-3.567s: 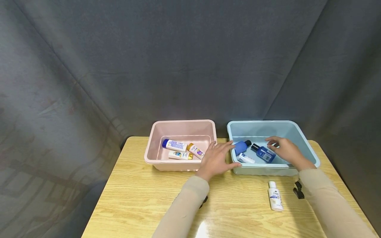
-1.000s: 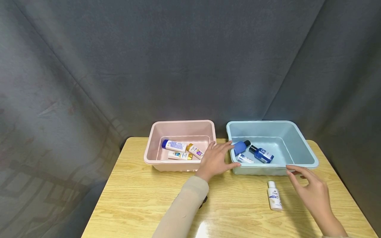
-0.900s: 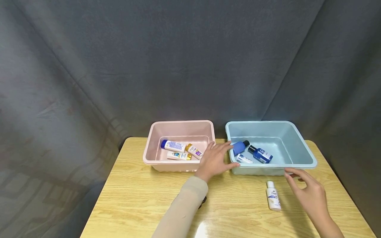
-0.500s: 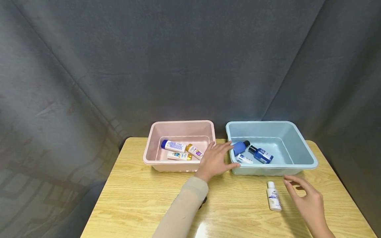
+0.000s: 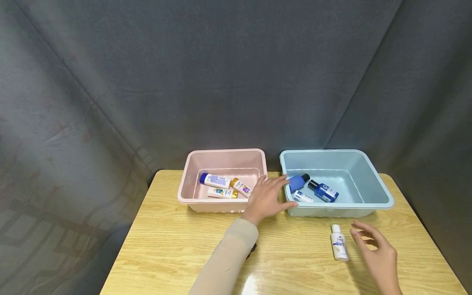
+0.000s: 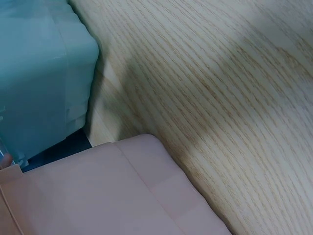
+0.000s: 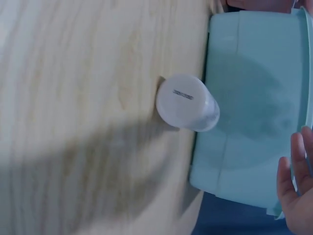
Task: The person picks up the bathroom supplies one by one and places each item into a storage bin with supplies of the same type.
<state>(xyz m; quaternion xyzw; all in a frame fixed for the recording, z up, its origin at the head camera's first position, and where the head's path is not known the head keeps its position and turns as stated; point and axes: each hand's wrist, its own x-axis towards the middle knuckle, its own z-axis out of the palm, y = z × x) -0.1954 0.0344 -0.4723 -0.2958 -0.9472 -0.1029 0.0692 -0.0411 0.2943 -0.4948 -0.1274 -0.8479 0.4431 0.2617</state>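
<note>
My left hand (image 5: 266, 199) reaches across the gap between the two bins, fingers spread, with index fingertip and thumb at the left part of the blue bin's rim. A white Dove bottle (image 5: 339, 245) lies on the table in front of that blue bin (image 5: 341, 205), cap toward the bin. Just right of the bottle, my right hand (image 5: 377, 255) hovers with thumb and fingers loosely bent and apart, holding nothing. In the right wrist view, the bottle's round base (image 7: 182, 102) faces the camera, and part of the right hand (image 7: 298, 188) shows at the right edge.
Inside the blue bin are a dark blue bottle (image 5: 324, 191), a lighter blue bottle (image 5: 296, 183) and a small white tube (image 5: 303, 197). The pink bin (image 5: 217, 200) holds a blue-capped tube (image 5: 216, 180) and two gold-capped ones. A dark curtain (image 5: 236, 82) hangs behind the table.
My right hand has left its place over the dark blue bottle in the blue bin, drawn back over the front rim, and come down beside the white bottle. The left hand has stayed put.
</note>
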